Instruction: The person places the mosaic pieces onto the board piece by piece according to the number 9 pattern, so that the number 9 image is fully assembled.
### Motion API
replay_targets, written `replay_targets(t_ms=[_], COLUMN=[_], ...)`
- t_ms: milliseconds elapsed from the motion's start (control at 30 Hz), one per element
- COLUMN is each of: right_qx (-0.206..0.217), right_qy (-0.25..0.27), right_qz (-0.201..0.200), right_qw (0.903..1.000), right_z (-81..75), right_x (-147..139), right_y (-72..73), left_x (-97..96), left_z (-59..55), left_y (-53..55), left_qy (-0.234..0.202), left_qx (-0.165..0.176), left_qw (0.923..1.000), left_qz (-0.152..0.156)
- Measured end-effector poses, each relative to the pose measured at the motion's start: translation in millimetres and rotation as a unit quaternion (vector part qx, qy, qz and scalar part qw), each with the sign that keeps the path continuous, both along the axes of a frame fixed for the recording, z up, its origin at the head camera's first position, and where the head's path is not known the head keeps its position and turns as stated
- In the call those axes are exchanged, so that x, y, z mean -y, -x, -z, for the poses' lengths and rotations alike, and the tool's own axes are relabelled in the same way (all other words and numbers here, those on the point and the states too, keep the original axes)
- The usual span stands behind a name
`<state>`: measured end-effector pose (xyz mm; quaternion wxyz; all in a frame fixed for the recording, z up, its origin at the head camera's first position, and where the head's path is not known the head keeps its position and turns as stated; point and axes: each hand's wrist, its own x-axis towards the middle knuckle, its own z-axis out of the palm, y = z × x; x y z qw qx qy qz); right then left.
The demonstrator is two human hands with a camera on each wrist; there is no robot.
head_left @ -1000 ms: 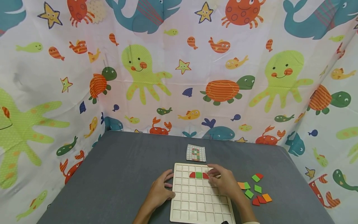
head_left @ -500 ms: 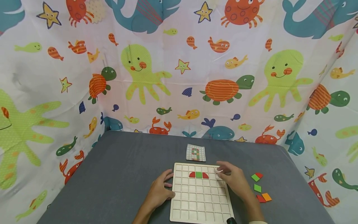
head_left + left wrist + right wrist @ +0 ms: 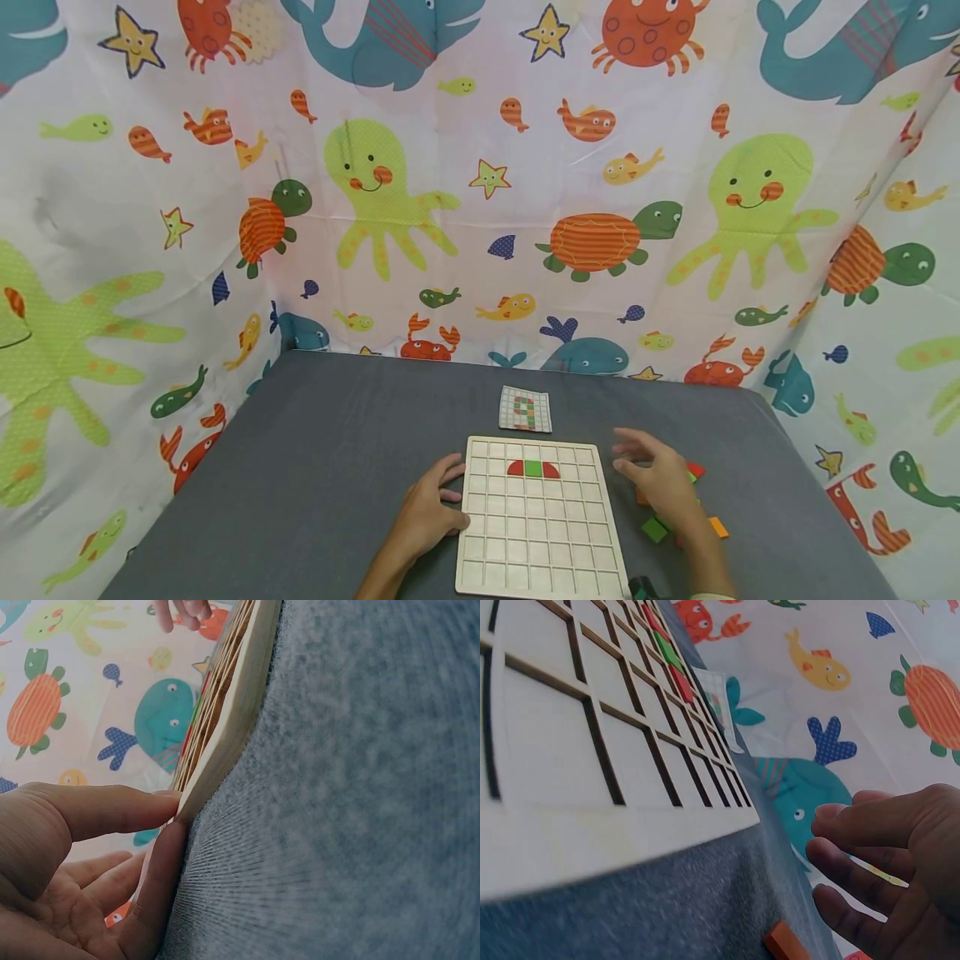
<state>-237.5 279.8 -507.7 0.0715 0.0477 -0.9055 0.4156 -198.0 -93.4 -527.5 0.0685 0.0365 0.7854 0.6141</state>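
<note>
Head view: relaxed left hand (image 3: 429, 510) touches a pale wooden grid board (image 3: 537, 530) at left; loosely spread right hand (image 3: 662, 477) hovers empty at right.

Left hand (image 3: 426, 510) and right hand (image 3: 663, 479) apart

I have the left forearm (image 3: 384, 567) slanting forward, thumb (image 3: 120, 808) extended. On my right wrist feed, the right-hand fingers (image 3: 855, 877) curve loosely, separate from one another.

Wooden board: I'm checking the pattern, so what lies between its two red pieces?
A green square piece lies between the two red pieces on the wooden board. The head view shows it plainly; the right wrist view shows it too.
</note>
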Motion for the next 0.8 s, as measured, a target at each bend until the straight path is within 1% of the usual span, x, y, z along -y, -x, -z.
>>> replay_targets(t_ms=[133,233,467,800], right_qx=[0.001,-0.002,0.008,0.022], right_qy=[0.004,-0.004,-0.019,-0.022], right_qz=[0.014,0.031,0.063,0.084], right_qw=[0.9999,0.9995,0.9978,0.9960], right_z=[-0.1,0.6,1.1,1.4], right_x=[-9,-16,-29,-44], right_y=[-0.8,-1.2,-4.9,-8.5], left_x=[-0.1,0.0,-0.2,-0.5], left_z=[0.1,0.1,-0.1,-0.8], left_y=[-0.2,0.0,0.7,0.1], left_qy=[-0.001,-0.002,0.000,0.001], left_qx=[0.002,0.003,0.000,-0.001], left_qw=[1.0000,1.0000,1.0000,1.0000], left_qz=[0.000,0.000,-0.002,-0.001])
